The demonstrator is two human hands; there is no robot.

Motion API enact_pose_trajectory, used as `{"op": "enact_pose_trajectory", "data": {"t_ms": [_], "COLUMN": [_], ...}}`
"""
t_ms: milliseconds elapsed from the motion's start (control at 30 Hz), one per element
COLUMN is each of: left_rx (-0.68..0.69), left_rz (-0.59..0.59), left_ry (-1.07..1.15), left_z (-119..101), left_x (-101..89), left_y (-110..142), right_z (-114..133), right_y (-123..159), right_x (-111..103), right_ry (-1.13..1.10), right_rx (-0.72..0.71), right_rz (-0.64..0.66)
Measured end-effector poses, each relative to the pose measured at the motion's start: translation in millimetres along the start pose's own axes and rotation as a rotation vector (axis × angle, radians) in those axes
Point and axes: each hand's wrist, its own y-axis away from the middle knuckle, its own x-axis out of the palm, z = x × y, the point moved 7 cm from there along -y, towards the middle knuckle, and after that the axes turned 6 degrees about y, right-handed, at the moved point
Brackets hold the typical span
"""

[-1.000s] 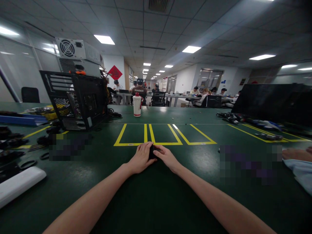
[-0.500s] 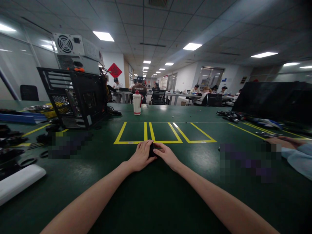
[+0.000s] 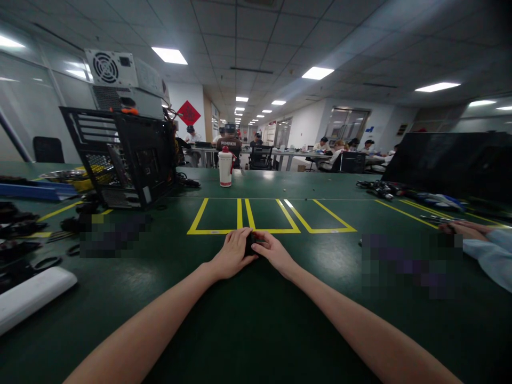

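Note:
A small black object (image 3: 249, 244) stands on the green table (image 3: 256, 320), between my two hands; its kind I cannot make out. My left hand (image 3: 233, 253) wraps its fingers over the object's left side and top. From the right, my right hand (image 3: 274, 253) closes thumb and fingers at its other side. The fingers hide most of it. Just beyond my hands lie rectangles of yellow tape (image 3: 272, 231) on the tabletop.
On the left stand an open black computer case (image 3: 140, 160) with power supplies (image 3: 112, 69) on top, and a white bar-shaped object (image 3: 36, 298). A white cup (image 3: 225, 168) stands ahead. At right are cables (image 3: 380, 189), a dark monitor (image 3: 448, 162) and a co-worker's hands (image 3: 466, 230).
My hands stay in place around the black object, with hardly any movement. The view has shifted very slightly. The co-worker's hands at the right have moved a little.

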Motion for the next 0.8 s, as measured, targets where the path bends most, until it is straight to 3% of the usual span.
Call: {"op": "enact_pose_trajectory", "data": {"t_ms": [167, 500, 800], "left_rx": [0.0, -0.003, 0.011], "left_rz": [0.01, -0.002, 0.002], "left_ry": [0.001, -0.015, -0.005], "left_z": [-2.3, 0.2, -0.8], "left_x": [-2.5, 0.4, 0.3], "left_y": [0.4, -0.3, -0.6], "right_z": [-0.7, 2.1, -1.8], "right_y": [2.1, -0.4, 1.3], "right_x": [2.6, 0.3, 2.0], "right_ry": [-0.031, 0.027, -0.02], "right_rx": [0.016, -0.043, -0.02], "right_rz": [0.07, -0.001, 0.053]}}
